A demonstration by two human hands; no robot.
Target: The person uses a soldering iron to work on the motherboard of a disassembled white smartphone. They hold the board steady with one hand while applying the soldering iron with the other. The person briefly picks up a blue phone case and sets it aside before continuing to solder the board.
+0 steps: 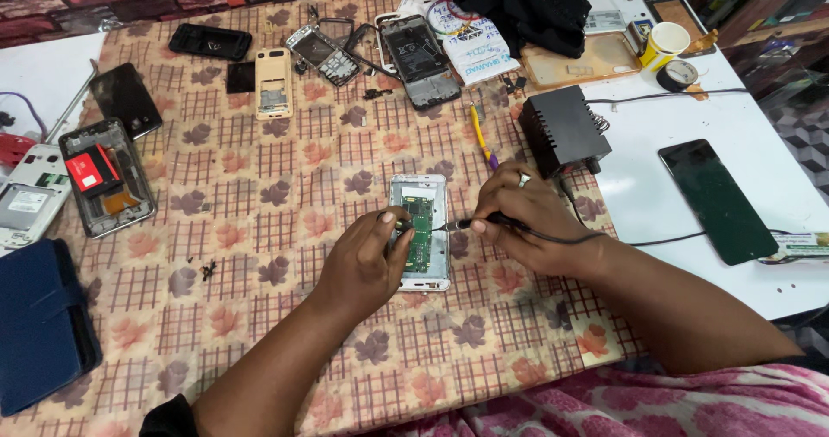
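Note:
An opened white phone (420, 197) with a bare green circuit board (421, 238) lies face up in the middle of the patterned tablecloth. My left hand (364, 264) rests on its left edge, thumb and fingertips pressing something small against the board; what it is I cannot tell. My right hand (525, 221), wearing a ring, grips a thin black corded tool (484, 223) whose metal tip touches the board from the right. Its cable runs off to the right.
A black box unit (563, 129) stands just behind my right hand. Several dismantled phones (104, 174) and loose parts lie at the left and back. A dark phone (717, 199) lies on the white table at right, a paper cup (665, 44) behind it, a blue case (39, 325) at left.

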